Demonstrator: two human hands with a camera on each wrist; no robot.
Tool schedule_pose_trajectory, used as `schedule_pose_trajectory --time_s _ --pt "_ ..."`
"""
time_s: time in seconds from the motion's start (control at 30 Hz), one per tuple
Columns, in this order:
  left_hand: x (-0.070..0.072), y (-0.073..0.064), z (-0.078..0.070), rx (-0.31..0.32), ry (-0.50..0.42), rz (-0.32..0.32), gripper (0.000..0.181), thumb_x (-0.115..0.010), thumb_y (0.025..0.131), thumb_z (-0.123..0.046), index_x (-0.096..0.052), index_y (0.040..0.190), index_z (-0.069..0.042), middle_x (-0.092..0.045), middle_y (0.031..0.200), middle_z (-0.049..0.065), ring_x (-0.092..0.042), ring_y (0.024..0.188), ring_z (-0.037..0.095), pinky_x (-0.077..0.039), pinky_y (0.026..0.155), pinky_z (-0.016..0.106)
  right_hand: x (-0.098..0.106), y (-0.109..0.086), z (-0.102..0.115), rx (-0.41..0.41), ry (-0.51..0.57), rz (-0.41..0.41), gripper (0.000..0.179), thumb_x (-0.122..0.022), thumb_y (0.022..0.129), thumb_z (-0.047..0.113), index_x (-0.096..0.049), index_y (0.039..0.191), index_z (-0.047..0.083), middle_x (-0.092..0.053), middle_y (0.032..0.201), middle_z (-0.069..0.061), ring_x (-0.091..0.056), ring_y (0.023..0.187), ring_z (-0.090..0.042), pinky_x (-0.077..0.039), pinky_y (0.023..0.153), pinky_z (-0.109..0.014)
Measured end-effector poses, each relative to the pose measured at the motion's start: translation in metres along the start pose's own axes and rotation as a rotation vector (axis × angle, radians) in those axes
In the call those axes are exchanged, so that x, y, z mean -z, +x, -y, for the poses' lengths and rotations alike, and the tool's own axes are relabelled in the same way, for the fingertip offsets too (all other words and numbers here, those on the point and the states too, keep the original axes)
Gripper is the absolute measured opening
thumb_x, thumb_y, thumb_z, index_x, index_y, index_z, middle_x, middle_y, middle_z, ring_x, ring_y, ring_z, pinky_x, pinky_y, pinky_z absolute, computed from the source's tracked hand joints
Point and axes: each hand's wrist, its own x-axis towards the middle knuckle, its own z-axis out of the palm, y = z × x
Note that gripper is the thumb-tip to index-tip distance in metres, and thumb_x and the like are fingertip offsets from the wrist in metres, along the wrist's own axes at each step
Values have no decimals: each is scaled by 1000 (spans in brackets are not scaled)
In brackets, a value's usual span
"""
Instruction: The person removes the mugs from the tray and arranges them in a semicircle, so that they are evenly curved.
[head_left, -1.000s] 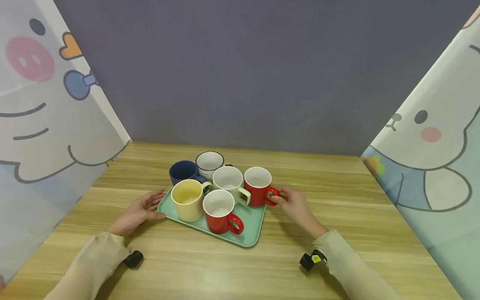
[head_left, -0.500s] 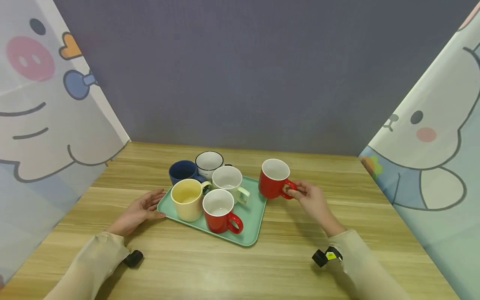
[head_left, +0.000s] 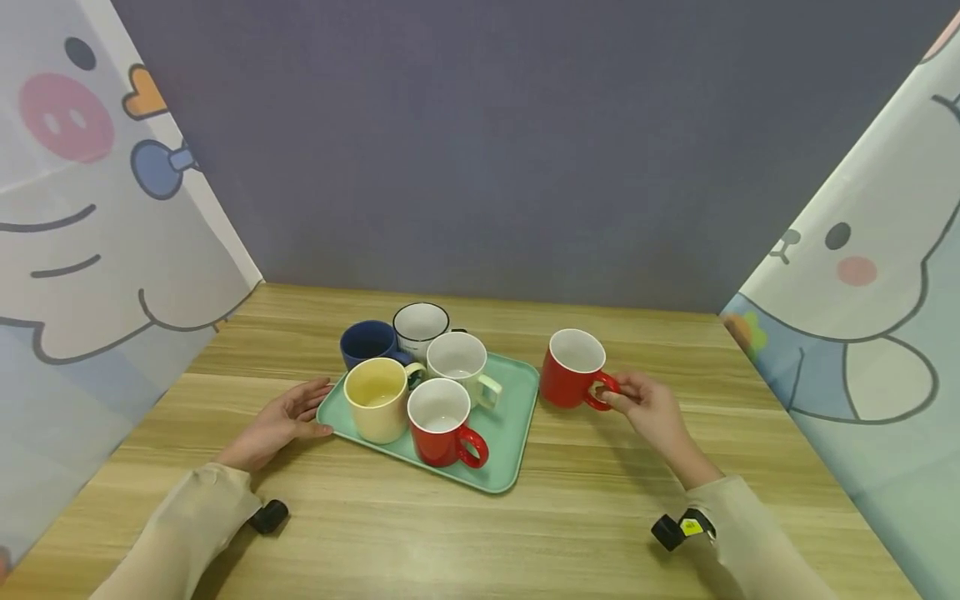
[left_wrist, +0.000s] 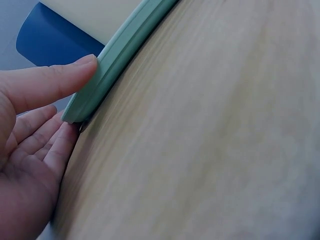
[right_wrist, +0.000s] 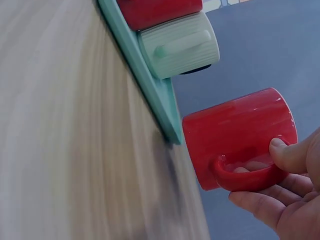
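Note:
Off the right side of the mint-green tray (head_left: 501, 467), my right hand (head_left: 651, 408) holds a red mug (head_left: 564, 379) with a white inside by its handle. In the right wrist view the thumb presses the top of the handle (right_wrist: 252, 177) and fingers pass through and under it; the mug is upright, close over the table. At the tray's left corner my left hand (head_left: 273, 425) lies with fingers loosely extended, thumb (left_wrist: 82, 67) against the rim. On the tray stand a second red mug (head_left: 433, 446), a yellow mug (head_left: 378, 417) and a pale green mug (head_left: 450, 375).
Farther back on the tray are a blue mug (head_left: 360, 354) and a white mug with a dark rim (head_left: 414, 346). The wooden table (head_left: 420, 542) ends at a dark grey wall (head_left: 480, 150). Printed cartoon panels (head_left: 862, 333) stand on both sides.
My right hand has lifted the red mug from the tray's back right and carried it rightward past the edge, then lower. My left hand has stayed at the tray corner.

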Motion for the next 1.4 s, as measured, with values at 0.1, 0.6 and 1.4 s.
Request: schedule_pose_trajectory --time_s 0.1,0.6,1.4 --pt "0 1 0 7 0 0 90 -74 85 1 -16 153 13 -24 153 37 -39 135 24 -40 96 8 3 -4 -4 8 9 1 21 -71 90 -1 -65 104 -15 -71 99 -27 -65 78 4 -52 64 -16" --pt "-2 2 0 3 -9 0 90 -74 85 4 -15 153 13 -25 153 37 -25 139 49 -41 96 9 9 -17 -23 18 -37 8 16 -73 87 -3 -68 99 -13 -73 93 -24 -64 75 1 -52 64 -13" --pt "0 -1 2 -2 13 -9 91 -75 84 1 -16 152 14 -24 152 38 -38 136 33 -40 95 8 27 -10 -37 8 87 264 31 -69 91 -1 -60 115 -18 -70 104 -28 -67 88 -3 -55 77 -19"
